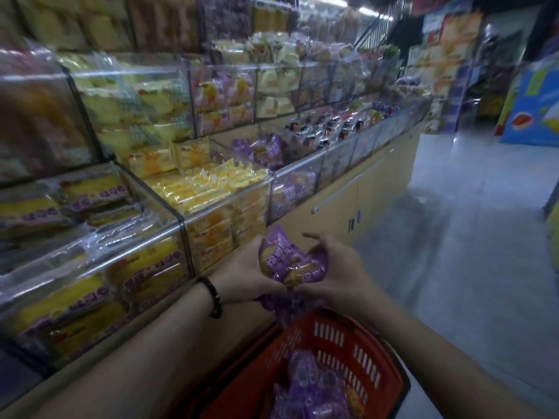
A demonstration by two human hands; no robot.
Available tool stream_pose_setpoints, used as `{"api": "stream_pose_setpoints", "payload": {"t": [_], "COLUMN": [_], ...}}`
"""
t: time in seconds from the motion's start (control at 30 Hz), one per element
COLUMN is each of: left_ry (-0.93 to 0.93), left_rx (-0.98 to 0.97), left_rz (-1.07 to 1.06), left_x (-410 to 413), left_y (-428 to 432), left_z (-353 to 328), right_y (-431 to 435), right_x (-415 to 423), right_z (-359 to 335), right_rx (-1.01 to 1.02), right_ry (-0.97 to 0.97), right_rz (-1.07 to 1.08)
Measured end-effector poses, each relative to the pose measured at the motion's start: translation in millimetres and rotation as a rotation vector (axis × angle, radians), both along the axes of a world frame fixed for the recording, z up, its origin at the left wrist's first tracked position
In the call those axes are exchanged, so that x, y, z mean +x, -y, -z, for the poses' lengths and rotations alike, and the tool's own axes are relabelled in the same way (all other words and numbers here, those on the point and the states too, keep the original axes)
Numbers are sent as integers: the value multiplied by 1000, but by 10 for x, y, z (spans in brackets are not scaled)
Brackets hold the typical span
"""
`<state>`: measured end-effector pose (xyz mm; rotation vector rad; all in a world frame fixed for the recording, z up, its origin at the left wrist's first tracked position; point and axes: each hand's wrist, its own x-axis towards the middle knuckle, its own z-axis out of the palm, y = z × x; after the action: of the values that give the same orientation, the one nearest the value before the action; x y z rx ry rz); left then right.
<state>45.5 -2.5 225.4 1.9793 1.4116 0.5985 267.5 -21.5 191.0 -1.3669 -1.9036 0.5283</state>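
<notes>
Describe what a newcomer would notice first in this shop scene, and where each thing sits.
In the centre, the left hand and right hand grip purple snack packets over a red basket at the bottom, which already holds more purple packets. Along the left, clear display bins are packed with yellow wrapped cakes.

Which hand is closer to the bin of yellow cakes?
Left. The left hand holds the purple packets beside that bin; the right hand grips them from the aisle side.
</notes>
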Motion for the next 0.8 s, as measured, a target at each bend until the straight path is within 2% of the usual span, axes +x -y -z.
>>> {"api": "stream_pose_setpoints", "payload": {"t": [0.1,0.27,0.33,0.47,0.53,0.63,0.7,0.8], "left_ry": [-53,-98,-55,156,249,236,232,272], "left_rx": [94,208,225,142,199,369,461,631], "left_rz": [61,84,58,-82,-203,-366,-445,-548], "left_x": [7,13,-27,-227,-334,-426,-446,-468], "left_y": [-147,-432,-586,-1127,-1409,-1772,-1927,-2118], "left_z": [-469,-1222,-1494,-1883,-1964,-1915,-1793,-1556], "right_y": [-184,-576,-798,-1308,-1619,-2129,-2445,-2901], "right_x": [85,222,255,286,272,195,73,-155], "right_z": [-495,-1352,-1615,-1991,-2096,-2144,-2109,-1942], "right_rx": [114,215,272,371,419,508,497,430], "right_ry": [182,342,375,343,305,249,282,304], "right_rz": [-75,-126,-125,-74,-38,86,189,208]}}
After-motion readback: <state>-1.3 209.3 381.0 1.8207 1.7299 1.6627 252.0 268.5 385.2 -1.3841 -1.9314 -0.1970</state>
